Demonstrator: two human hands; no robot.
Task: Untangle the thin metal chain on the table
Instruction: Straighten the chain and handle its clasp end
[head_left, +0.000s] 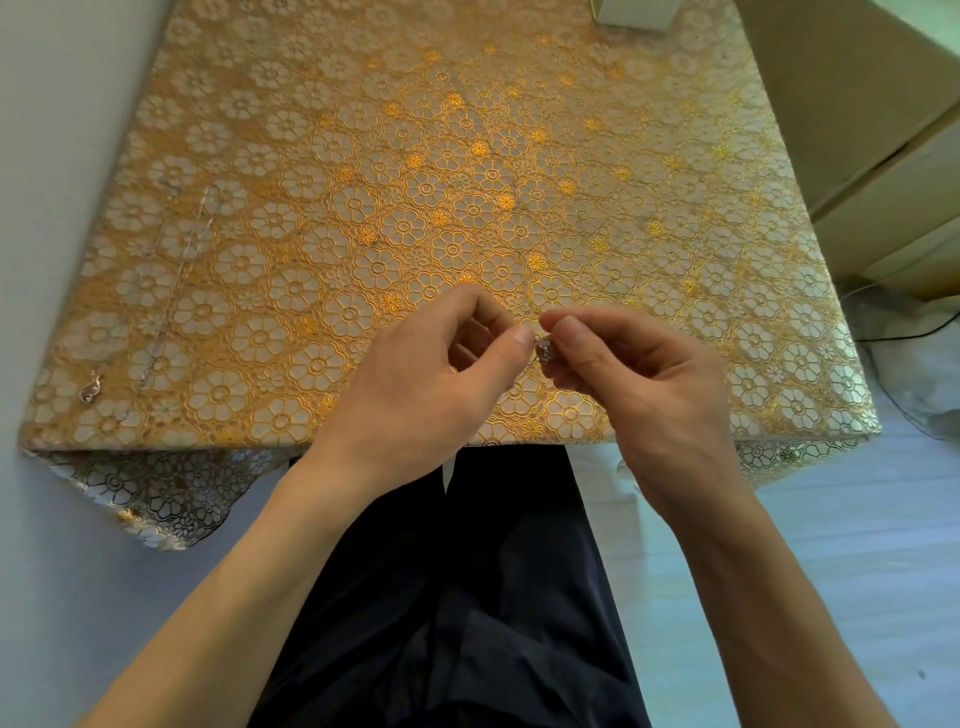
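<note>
The chain (543, 348) is a tiny silver knot held just above the near edge of the table (363, 156). My left hand (436, 369) and right hand (644, 374) each pinch it between thumb and forefinger, other fingers curled in. On my feed the links are too small to make out. Over on the left a thin strand (176, 280) lies straight on the gold flower cloth (156, 493), with a small charm (91, 388) near the corner. A pale box (631, 13) is cut off at the far edge, and there's a cabinet (857, 130) on the right.
</note>
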